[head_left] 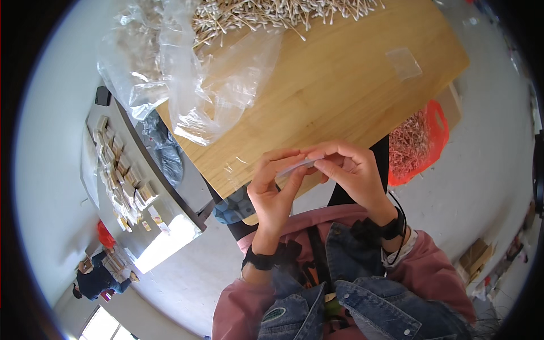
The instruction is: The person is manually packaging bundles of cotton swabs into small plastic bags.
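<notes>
Close to the table's near edge, my left hand [273, 190] and my right hand [352, 174] meet, fingers closed on a small translucent plastic bag [296, 166]. It is seen nearly edge-on, and the fingers cover much of it. Whether anything is inside it, I cannot tell. A large pile of cotton swabs [266, 16] lies at the far side of the wooden table [334, 85]. Left of the pile is a big crumpled clear plastic bag [192, 85]. Another small flat clear bag [403, 63] rests at the table's right.
A red plastic bag full of pinkish sticks [416, 144] stands below the table's right edge. Left, a second table [170, 235] carries rows of small packs [122, 175]. A dark plastic bag [162, 148] sits between the tables. Another person [101, 280] is at the far lower left.
</notes>
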`<state>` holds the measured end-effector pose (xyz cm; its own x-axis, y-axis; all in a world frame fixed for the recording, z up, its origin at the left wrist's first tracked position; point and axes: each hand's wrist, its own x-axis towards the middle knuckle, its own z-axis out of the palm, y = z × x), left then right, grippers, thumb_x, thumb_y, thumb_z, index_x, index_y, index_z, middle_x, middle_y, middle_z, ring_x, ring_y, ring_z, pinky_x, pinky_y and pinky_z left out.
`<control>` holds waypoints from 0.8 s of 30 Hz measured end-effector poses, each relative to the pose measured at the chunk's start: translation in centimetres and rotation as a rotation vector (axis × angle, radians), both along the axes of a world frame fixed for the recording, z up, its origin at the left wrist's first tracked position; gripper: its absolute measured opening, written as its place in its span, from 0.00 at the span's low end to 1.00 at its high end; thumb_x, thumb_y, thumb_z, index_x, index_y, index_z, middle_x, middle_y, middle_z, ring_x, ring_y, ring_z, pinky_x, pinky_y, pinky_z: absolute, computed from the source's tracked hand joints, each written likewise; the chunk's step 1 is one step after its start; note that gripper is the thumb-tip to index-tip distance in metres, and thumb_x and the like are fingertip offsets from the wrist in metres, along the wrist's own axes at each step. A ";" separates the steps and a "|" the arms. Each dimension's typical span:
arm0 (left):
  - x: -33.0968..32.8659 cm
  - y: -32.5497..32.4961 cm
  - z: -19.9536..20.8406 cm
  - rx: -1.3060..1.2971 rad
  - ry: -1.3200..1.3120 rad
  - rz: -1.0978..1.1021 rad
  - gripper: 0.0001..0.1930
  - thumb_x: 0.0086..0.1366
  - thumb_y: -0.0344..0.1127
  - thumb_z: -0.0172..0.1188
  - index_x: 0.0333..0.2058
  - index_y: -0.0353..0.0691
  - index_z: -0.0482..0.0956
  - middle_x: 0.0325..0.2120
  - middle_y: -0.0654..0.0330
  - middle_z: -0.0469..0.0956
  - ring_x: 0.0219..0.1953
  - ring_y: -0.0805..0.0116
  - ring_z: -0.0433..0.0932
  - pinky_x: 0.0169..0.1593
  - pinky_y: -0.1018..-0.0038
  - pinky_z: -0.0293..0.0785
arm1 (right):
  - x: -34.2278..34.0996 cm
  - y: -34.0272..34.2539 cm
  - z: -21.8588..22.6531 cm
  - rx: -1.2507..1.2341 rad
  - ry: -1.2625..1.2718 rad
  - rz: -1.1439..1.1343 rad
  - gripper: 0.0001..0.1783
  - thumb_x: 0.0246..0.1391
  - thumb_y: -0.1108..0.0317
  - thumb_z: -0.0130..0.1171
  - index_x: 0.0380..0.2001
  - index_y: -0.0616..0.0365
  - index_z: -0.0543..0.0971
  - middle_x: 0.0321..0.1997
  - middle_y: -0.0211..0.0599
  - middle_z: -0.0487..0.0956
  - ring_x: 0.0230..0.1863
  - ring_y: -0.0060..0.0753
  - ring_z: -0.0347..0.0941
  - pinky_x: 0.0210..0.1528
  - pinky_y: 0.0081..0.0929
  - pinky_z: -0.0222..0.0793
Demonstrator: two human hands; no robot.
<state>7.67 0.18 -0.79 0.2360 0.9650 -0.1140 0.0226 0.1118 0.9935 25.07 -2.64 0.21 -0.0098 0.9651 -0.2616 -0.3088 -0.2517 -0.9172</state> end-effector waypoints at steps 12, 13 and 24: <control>0.3 -0.2 -0.8 -0.012 -0.087 0.069 0.10 0.57 0.17 0.64 0.38 0.34 0.83 0.44 0.56 0.75 0.49 0.67 0.75 0.54 0.73 0.70 | -0.3 0.5 0.2 -0.152 0.193 -0.017 0.18 0.62 0.77 0.53 0.55 0.67 0.72 0.51 0.43 0.78 0.45 0.28 0.80 0.37 0.21 0.79; 0.4 -0.3 -0.9 -0.030 -0.105 0.079 0.10 0.57 0.17 0.64 0.38 0.34 0.83 0.44 0.57 0.75 0.48 0.67 0.75 0.53 0.73 0.70 | -0.4 0.4 0.2 -0.155 0.192 -0.016 0.18 0.62 0.77 0.53 0.55 0.67 0.72 0.51 0.43 0.78 0.45 0.28 0.80 0.37 0.21 0.79; 0.4 -0.3 -0.8 -0.075 -0.127 0.090 0.10 0.57 0.18 0.65 0.38 0.34 0.83 0.43 0.57 0.74 0.48 0.67 0.76 0.53 0.73 0.70 | -0.8 0.6 0.4 -0.150 0.174 -0.047 0.18 0.61 0.79 0.53 0.54 0.66 0.72 0.49 0.39 0.79 0.42 0.23 0.80 0.31 0.17 0.76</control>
<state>8.06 -0.17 -1.62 0.1657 0.9729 -0.1613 -0.1160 0.1816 0.9765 24.26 -2.02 0.60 -0.0235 0.9160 -0.4005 -0.4731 -0.3631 -0.8027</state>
